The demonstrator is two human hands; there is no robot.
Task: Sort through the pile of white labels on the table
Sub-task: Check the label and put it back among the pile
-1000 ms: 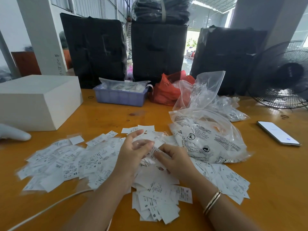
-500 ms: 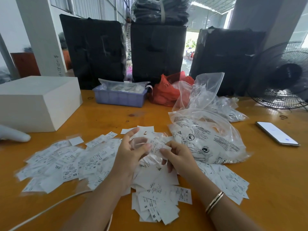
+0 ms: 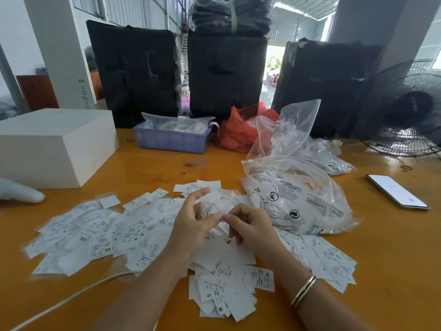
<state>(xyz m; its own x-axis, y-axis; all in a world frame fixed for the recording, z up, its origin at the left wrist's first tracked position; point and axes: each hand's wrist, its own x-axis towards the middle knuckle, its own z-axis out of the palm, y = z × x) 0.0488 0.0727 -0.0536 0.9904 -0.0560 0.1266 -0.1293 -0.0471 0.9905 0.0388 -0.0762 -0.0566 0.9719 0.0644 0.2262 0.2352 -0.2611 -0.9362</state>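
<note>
The table (image 3: 358,271) carries a wide spread of labels (image 3: 100,235), loose and overlapping from the left edge to the right, beside a printed bag (image 3: 298,199). No tidy stacks show anywhere, so by my judgement the sorting is at an early stage: nearly all of the pile is left. A smaller heap (image 3: 222,290) lies nearest the person; whether it is a sorted group I cannot tell. Above the pile's middle, the left hand (image 3: 191,225) and right hand (image 3: 250,225) meet, fingers curled, both pinching a small bunch (image 3: 216,207) of labels.
</note>
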